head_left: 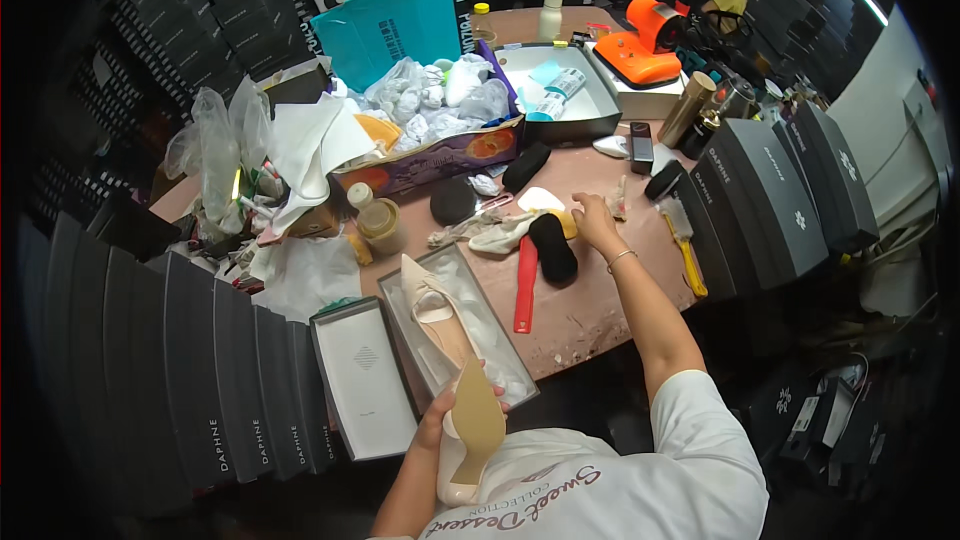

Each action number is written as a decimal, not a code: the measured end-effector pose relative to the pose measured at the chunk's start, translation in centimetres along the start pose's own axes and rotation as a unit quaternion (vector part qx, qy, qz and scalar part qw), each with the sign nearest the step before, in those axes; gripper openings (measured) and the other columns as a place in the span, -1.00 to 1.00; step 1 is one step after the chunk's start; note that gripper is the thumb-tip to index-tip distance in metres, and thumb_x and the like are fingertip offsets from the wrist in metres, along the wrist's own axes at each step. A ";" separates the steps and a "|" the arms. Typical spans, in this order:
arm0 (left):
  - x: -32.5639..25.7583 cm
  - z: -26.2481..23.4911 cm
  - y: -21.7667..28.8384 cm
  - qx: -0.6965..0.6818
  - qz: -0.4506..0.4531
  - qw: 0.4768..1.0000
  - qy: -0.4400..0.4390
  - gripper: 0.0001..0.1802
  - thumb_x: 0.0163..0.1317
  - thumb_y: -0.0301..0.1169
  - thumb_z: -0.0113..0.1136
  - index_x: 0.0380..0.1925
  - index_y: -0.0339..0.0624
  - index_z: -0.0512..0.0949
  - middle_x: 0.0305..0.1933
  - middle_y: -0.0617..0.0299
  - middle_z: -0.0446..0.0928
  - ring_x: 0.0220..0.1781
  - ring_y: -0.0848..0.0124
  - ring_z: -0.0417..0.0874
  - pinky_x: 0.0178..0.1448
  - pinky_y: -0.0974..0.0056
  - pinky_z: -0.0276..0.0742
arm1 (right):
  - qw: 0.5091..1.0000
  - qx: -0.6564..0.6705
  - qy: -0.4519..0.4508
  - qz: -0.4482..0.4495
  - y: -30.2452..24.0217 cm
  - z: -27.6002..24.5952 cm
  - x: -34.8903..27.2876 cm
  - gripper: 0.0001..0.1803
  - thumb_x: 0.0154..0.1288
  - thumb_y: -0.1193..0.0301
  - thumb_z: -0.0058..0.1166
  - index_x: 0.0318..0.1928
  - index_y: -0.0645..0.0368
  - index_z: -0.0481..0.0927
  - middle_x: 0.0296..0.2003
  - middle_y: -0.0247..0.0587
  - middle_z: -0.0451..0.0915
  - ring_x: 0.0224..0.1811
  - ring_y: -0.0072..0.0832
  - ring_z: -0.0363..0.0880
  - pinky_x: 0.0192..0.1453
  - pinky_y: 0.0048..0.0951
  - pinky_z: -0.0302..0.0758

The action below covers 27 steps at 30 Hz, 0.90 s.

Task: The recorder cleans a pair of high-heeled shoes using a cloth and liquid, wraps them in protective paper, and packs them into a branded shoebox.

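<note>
My left hand (433, 422) is wrapped round a beige pointed pump (480, 410), held with its tan sole turned up, close to my body. A matching beige shoe (436, 312) lies in the open grey shoebox (497, 307), on white tissue paper. Beside that box is its grey lid or tray (365, 375) with a pale inside. My right hand (598, 224) reaches out over the table, fingers apart and nothing seen in them. Nearest to it are a yellow-and-white cloth (500, 236), a black oval pad or brush (553, 251) and a red-handled tool (525, 285).
Stacks of dark shoeboxes stand at left (190, 370) and right (760, 195). Behind the cloth is a purple carton (440, 162) of crumpled wrapping. An orange device (640, 50) sits at the back right. A yellow-handled brush (686, 250) and a bottle of liquid (380, 225) flank the work area.
</note>
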State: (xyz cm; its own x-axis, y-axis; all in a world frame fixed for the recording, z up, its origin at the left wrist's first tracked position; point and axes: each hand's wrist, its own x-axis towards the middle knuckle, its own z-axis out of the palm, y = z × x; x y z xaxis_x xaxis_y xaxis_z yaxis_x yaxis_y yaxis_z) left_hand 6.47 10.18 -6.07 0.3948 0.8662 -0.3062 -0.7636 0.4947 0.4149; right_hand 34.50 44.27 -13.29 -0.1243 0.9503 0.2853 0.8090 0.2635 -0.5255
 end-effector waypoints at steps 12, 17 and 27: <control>1.8 1.1 -0.6 -0.041 -0.005 0.999 0.003 -0.01 0.05 0.00 0.19 0.39 -0.23 0.03 0.11 -0.17 0.41 0.12 -0.04 0.53 0.19 -0.01 0.50 | 0.752 0.628 -0.176 0.097 -7.7 -5.9 1.0 -0.67 0.38 0.56 -0.09 0.13 0.13 0.37 -0.22 -0.29 0.53 -0.22 -0.60 0.53 -0.17 -0.55 0.51; 0.9 2.0 -0.5 -0.034 0.061 0.997 0.022 -0.11 0.09 0.04 0.12 0.30 -0.33 0.18 0.09 -0.17 0.46 0.07 0.07 0.58 0.12 0.09 0.57 | 0.688 0.608 -0.382 0.100 -14.7 -7.1 -13.2 -0.63 0.37 0.54 -0.06 0.17 0.19 0.40 -0.08 -0.27 0.51 -0.14 -0.55 0.51 -0.04 -0.54 0.47; -2.7 3.9 -0.7 0.055 0.113 0.992 0.007 -0.11 0.14 -0.05 0.14 0.35 -0.31 0.05 0.07 -0.09 0.45 0.08 0.12 0.58 0.10 0.16 0.59 | 0.633 0.642 -0.393 0.181 -20.4 -6.7 -20.0 -0.64 0.42 0.27 -0.04 0.08 0.24 0.40 -0.17 -0.19 0.55 -0.31 -0.46 0.58 -0.19 -0.45 0.55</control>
State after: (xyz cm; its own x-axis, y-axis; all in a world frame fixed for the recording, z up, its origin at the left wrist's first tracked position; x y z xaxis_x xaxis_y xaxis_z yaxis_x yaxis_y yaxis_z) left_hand 7.97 7.80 -2.17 0.2130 0.9552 -0.2056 -0.7711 0.2936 0.5651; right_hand 24.36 18.78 -2.87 -0.7193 0.6433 -0.2621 -0.2049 -0.5570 -0.8048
